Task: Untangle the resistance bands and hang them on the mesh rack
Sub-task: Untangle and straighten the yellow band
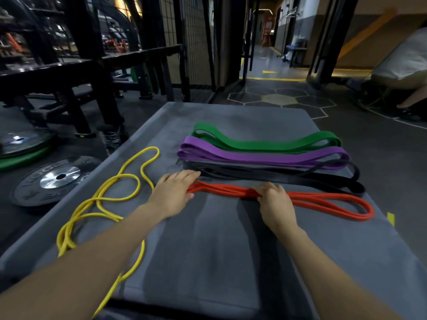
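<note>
We have both hands on the red resistance band, which lies folded into a long flat bundle across the middle of the grey mat. Our left hand rests with straight fingers on the bundle's left end; our right hand curls its fingers over the strands near the middle, seemingly pinning them so the loops stay aligned. Behind it, toward the mat's far edge, the black band, purple band and green band lie folded in parallel rows, looking already sorted. The thin yellow band sprawls in loose, crossing loops along the mat's left edge, apparently still to untangle. The mesh rack stands beyond the far left corner, nothing visibly hung there.
</note>
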The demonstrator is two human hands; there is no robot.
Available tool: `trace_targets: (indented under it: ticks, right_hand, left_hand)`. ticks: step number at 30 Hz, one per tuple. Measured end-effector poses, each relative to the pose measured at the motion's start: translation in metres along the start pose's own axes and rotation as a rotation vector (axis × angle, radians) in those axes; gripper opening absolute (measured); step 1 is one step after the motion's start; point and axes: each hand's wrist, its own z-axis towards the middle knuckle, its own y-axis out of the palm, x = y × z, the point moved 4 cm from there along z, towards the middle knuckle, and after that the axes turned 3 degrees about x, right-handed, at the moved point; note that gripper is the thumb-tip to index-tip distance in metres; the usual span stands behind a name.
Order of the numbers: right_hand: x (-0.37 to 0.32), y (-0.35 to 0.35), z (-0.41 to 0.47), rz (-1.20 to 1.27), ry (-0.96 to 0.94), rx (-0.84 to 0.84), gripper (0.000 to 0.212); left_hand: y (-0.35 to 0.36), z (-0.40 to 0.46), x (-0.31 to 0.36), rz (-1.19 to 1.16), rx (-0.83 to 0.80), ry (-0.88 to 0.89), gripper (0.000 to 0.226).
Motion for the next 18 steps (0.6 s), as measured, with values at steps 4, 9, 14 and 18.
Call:
trace_targets:
  ticks: [4,9,14,18]
  right_hand:
    - [-0.029,-0.012,-0.002,-0.027,-0.05,-0.04,0.056]
    - [-0.105,-0.012,-0.009,0.097,-0.201,-0.137,0.051]
    - [-0.186,0.007,-0.032,0.225,-0.347,-0.26,0.045]
    - [-0.227,0.026,-0.042,0.155,-0.364,-0.337,0.046]
  left_hand:
    - [-0.027,-0.023,-0.016,-0.112,0.017,-0.04,0.06]
    - [-0.054,-0.083,-0.05,-0.289,0.158,-0.2,0.046]
    - [-0.062,-0.146,-0.091,-0.332,0.237,-0.508,0.04]
    - [-0.062,-0.178,-0.116,-0.374,0.281,-0.659,0.041]
